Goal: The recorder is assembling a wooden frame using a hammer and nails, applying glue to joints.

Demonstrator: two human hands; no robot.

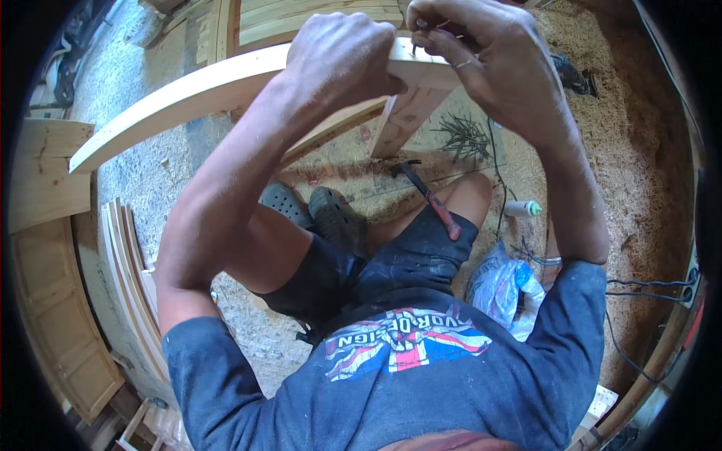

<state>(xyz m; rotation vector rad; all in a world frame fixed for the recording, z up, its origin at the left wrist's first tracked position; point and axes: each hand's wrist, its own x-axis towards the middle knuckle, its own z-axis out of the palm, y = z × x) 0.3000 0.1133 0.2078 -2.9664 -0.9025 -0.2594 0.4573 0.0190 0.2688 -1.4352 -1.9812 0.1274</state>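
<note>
A long, pale wooden board point(188, 98) runs across in front of me, its narrow edge facing up. My left hand point(338, 60) is closed over this board near its right end. Just to the right, my right hand point(500, 71) pinches a thin dark nail point(414, 49) by the board's top edge; the fingers partly cover it. A shorter wooden piece point(410, 120) meets the board from below near that end. Across my thigh rests a hammer point(436, 201) with a red and black handle. Several loose nails point(464, 137) lie in a heap on the floor beyond my knee.
To the right are a white bottle with a green cap point(523, 209), a plastic bag point(500, 282) and black cables point(650, 289). Wood strips point(124, 263) and a panelled wooden door point(64, 308) are at the left. Sawdust point(632, 150) covers the right floor.
</note>
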